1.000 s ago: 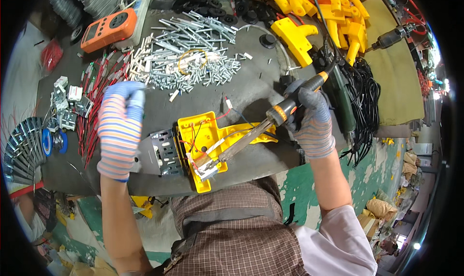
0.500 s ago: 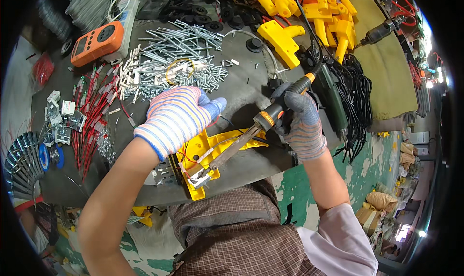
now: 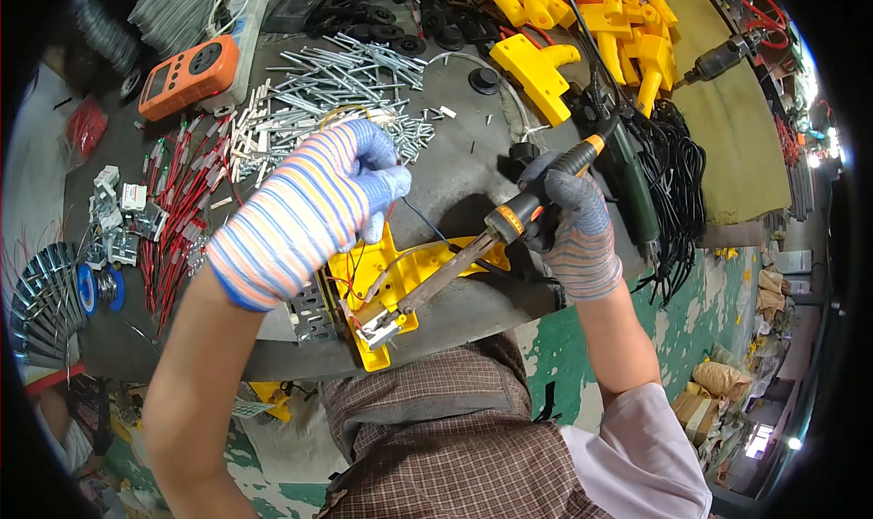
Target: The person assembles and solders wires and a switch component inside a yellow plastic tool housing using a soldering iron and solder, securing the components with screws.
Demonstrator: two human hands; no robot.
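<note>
My right hand (image 3: 580, 223), in a striped grey-tipped glove, grips the black and orange handle of a soldering iron (image 3: 450, 275). The iron's long metal shaft slants down to the left across a yellow plastic tool housing half (image 3: 400, 257). Its tip lies by a small white part (image 3: 375, 331) at the housing's near end, where thin red wires run. My left hand (image 3: 309, 201), gloved in stripes, is closed above the housing's left side. A dark wire (image 3: 427, 221) runs from its thumb and fingers toward the housing; the exact pinch is hidden.
Behind lie piles of long screws (image 3: 341, 73) and short screws (image 3: 411, 137). An orange meter (image 3: 189, 78), red wires (image 3: 177, 237) and a solder spool (image 3: 98, 287) are at left. Yellow housings (image 3: 536, 78), black cords (image 3: 673, 201) and a power drill (image 3: 723, 60) are at right.
My left hand has drawn back a little to the left and turned, its fingers curling more. The soldering iron has shifted slightly right, its tip still at the white part.
</note>
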